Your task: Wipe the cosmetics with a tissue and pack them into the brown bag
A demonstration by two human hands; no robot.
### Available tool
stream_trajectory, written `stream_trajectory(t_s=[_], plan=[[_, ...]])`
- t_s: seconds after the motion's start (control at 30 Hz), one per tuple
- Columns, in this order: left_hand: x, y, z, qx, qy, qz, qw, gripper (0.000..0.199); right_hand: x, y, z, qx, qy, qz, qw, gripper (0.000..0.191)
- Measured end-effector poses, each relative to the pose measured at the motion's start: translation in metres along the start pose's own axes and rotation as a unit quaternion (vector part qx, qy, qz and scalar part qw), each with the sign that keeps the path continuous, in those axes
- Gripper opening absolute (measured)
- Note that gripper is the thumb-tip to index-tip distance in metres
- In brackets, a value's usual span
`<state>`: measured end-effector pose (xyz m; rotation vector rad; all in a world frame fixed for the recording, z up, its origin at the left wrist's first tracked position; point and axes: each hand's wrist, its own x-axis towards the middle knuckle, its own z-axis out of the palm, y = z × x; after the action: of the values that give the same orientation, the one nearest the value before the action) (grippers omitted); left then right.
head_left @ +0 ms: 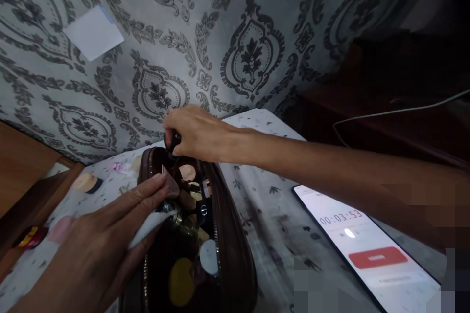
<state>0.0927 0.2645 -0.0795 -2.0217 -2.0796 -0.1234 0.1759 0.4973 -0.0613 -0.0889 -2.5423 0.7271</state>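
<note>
A dark brown zippered cosmetic bag (235, 249) lies unzipped in front of me, filled with small cosmetics. My right hand (194, 132) reaches over its far end, fingers curled on a small dark thing (171, 141) whose kind I cannot make out. Over the left rim, my left hand (106, 234) keeps a white wipe or cloth (150, 227) between thumb and fingers. Its fingertips touch or nearly touch a pale pinkish item (170, 185). Inside the bag are a black-capped item (204, 212), a yellow round item (181, 281), a white round one (209, 257) and gold-coloured pieces.
To the right, a phone (367, 239) showing a timer lies on the patterned white cover (264, 195). Left of the bag are a jar (88, 183), a pink item (61, 229) and a red-and-gold item (31, 237). Patterned wallpaper (253, 54) rises behind; a cable (396, 113) runs at right.
</note>
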Motion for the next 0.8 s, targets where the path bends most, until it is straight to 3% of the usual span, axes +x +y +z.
stream_trajectory(t_s=[0.1, 0.23, 0.4, 0.57, 0.8], plan=[[0.000, 0.001, 0.001, -0.004, 0.003, -0.005, 1.000, 0.052, 0.010, -0.008, 0.005, -0.081, -0.090, -0.029, 0.992, 0.022], [0.001, 0.002, 0.002, -0.012, -0.002, -0.011, 1.000, 0.052, 0.021, -0.019, 0.016, -0.084, -0.166, -0.011, 0.983, 0.030], [0.000, 0.000, 0.005, -0.014, 0.007, -0.007, 1.000, 0.054, 0.034, -0.019, 0.032, -0.085, -0.169, 0.008, 0.982, 0.036], [0.000, 0.002, 0.006, 0.000, 0.023, -0.001, 1.000, 0.052, 0.040, -0.021, 0.026, -0.067, -0.222, 0.082, 0.969, 0.018], [0.012, 0.008, -0.002, 0.023, 0.058, 0.031, 0.998, 0.040, 0.048, -0.022, 0.028, -0.044, -0.229, 0.122, 0.965, 0.009]])
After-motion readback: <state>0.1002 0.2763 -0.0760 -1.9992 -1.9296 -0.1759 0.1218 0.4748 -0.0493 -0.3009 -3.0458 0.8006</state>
